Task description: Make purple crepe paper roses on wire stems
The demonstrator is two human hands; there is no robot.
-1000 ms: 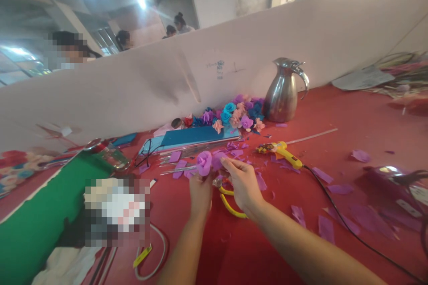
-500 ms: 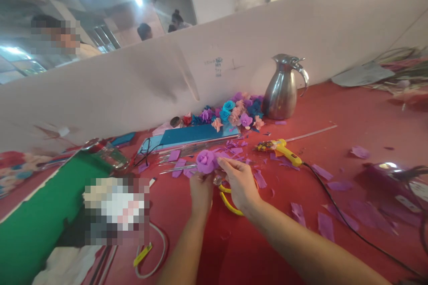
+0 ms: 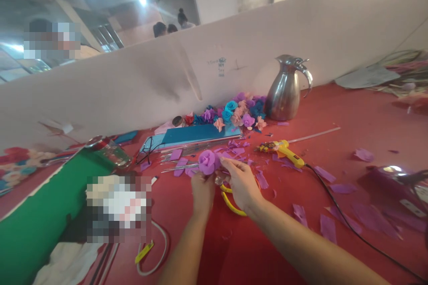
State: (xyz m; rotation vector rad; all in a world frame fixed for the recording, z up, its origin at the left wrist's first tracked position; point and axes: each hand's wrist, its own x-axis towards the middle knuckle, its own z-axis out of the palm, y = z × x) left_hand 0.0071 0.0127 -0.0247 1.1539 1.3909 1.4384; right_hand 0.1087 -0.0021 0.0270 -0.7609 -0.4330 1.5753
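Observation:
A purple paper rose (image 3: 207, 162) sits upright over the red table, between my two hands. My left hand (image 3: 203, 189) is closed on it from below, with most of its fingers hidden by the petals. At the flower's right edge, my right hand (image 3: 241, 181) pinches an outer petal between thumb and forefinger. Scissors with yellow handles (image 3: 234, 204) lie under my right hand. Beyond the flower are thin wire stems (image 3: 179, 169) and scattered cut purple paper pieces (image 3: 181, 166). A yellow glue gun (image 3: 289, 153) rests to the right.
A steel jug (image 3: 283, 93) and a heap of finished paper flowers (image 3: 239, 111) stand along the white partition (image 3: 150, 84). Left are a glass jar (image 3: 112, 155), eyeglasses (image 3: 147, 149) and a green board (image 3: 43, 205). The glue gun's black cord (image 3: 347, 227) crosses the right side.
The view has shifted slightly, so everything sits a little further right. Both hands keep hold of the rose, which has turned a little.

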